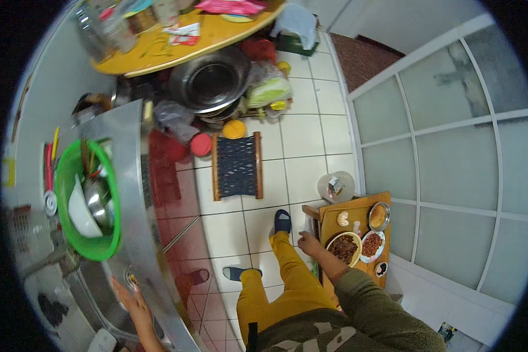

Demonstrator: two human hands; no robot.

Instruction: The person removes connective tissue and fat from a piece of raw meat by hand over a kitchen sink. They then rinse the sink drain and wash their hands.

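My left hand [134, 303] reaches over the edge of the steel sink [99, 299], fingers stretched and thumb apart, with nothing visible in it. Just beyond its fingertips is a small round metal thing [131, 278] with yellowish bits in it. My right hand [309, 244] hangs with loosely curled fingers beside a small wooden table [330, 213]; whether it holds anything is unclear. Close to it is a whitish, bag-like thing [308, 224] at the table's side. On that table stand a bowl of dark brown food [344, 249] and a plate of reddish-brown peanuts [372, 244].
A green plastic basket [118, 211] holding bowls and utensils stands on the steel counter [127, 176]. A woven stool [237, 166] and a clear bin [336, 182] stand on the tiled floor. Basins [211, 79] and bagged cabbage [268, 92] crowd beneath the yellow table [180, 55].
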